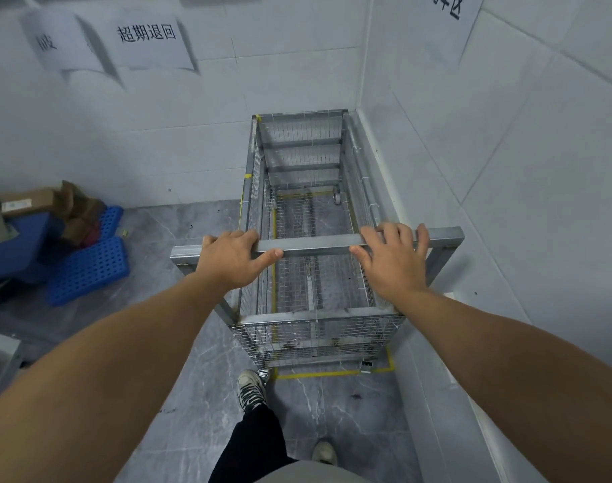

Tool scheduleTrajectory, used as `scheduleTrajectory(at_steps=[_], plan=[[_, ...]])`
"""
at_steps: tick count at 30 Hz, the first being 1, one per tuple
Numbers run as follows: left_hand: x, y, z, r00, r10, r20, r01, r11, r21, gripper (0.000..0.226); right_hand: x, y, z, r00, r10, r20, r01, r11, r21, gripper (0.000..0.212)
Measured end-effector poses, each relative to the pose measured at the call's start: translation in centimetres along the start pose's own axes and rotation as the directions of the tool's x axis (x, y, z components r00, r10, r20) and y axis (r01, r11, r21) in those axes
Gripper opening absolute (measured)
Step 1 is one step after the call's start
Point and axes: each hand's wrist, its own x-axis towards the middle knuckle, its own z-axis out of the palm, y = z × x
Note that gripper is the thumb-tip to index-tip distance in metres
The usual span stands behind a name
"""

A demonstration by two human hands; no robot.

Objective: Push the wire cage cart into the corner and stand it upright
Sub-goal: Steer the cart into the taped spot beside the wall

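The wire cage cart (pixel 308 162) is a long metal-framed mesh box on small castors, empty inside. It stands in the room corner, its far end against the back wall and its right side along the right wall. A square metal handle bar (pixel 315 244) crosses its near end. My left hand (pixel 233 257) grips the bar left of centre, fingers over the top and thumb along the front. My right hand (pixel 393 257) lies on the bar right of centre, fingers curled over it.
Yellow tape lines (pixel 318 374) mark a rectangle on the grey floor under the cart. Blue perforated plastic pallets (pixel 88 266) with cardboard boxes (pixel 29 200) sit at the left. Paper signs (pixel 151 40) hang on the back wall. My shoes (pixel 250 388) stand just behind the cart.
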Motion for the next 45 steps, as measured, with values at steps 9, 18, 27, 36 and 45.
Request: scheduleTrajectory(at_steps=[9, 18, 27, 36, 45], plan=[[0.2, 0.1, -0.1, 1.0, -0.002, 0.006, 0.002, 1.0, -0.005, 0.071, 0.1, -0.2, 0.2, 1.0, 0.009, 0.002, -0.009, 1.0, -0.008, 0.044], [0.1, 2.2, 0.4, 0.998, 0.055, -0.031, -0.053, 0.998, 0.045, 0.063, 0.2, -0.6, -0.5, 0.996, -0.015, 0.083, 0.016, 1.0, -0.008, 0.047], [0.4, 2.2, 0.4, 0.994, 0.103, -0.035, -0.102, 0.994, 0.037, 0.06, 0.8, -3.0, -0.2, 0.983, -0.139, 0.117, 0.137, 0.99, 0.026, 0.04], [0.3, 2.0, 1.4, 0.99, 0.082, -0.113, -0.079, 0.996, 0.03, 0.062, 0.8, -3.1, 0.0, 0.99, -0.111, 0.083, 0.11, 0.994, 0.013, 0.036], [0.2, 2.0, 1.6, 0.989, 0.075, -0.126, -0.074, 0.997, 0.016, 0.06, 0.8, -3.2, 0.2, 0.993, -0.102, 0.064, 0.103, 0.994, -0.022, 0.042]])
